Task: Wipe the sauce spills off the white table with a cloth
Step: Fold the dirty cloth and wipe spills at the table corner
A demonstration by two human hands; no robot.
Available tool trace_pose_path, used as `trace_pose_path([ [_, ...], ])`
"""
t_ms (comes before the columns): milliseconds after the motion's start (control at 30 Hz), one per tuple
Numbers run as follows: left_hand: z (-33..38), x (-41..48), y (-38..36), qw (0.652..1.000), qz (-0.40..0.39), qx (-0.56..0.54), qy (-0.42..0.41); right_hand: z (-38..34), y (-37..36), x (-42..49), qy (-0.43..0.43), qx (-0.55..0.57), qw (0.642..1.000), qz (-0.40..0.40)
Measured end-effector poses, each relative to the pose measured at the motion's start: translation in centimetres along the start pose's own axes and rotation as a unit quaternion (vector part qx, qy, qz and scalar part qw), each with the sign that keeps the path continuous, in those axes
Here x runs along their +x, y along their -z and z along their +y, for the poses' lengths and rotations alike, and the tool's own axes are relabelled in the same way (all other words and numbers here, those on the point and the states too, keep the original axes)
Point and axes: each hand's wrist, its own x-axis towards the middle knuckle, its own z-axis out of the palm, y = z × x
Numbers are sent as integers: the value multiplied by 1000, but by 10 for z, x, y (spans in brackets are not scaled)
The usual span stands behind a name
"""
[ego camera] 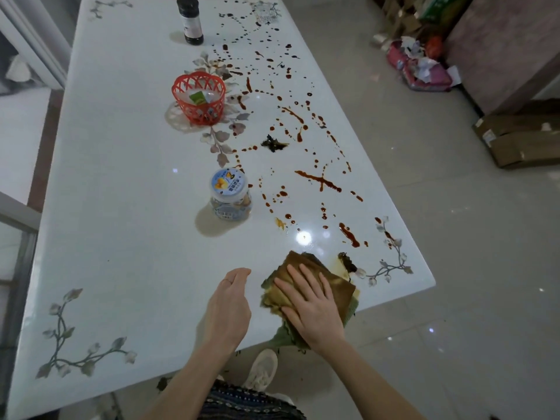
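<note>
A folded, sauce-stained brown-green cloth [339, 283] lies at the near right edge of the white table [127, 207], partly hanging over the edge. My right hand [309, 304] presses flat on the cloth, fingers spread. My left hand [228, 301] hovers just left of it, loosely curled, holding nothing. Red-brown sauce spills [318, 178] run in drops and streaks along the table's right half, from the far end to a streak [350, 234] just beyond the cloth. A dark smear [347, 262] sits beside the cloth's far right corner.
A plastic jar with a blue lid [230, 194] stands mid-table, a red basket [198, 97] behind it, and a dark bottle [190, 21] at the far end. A dark clump [272, 144] lies among the spills. Cardboard boxes [521, 137] and rubbish [421, 65] are on the floor at right.
</note>
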Motion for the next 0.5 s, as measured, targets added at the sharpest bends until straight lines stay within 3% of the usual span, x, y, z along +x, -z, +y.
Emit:
trace_pose_path([
  [167,5,-3,-2,1000,-7,16,-18,34,12,28,-74,19,997,9],
  [500,13,-6,-14,998,-29,11,-55,14,5,-3,-139,-21,989,33],
])
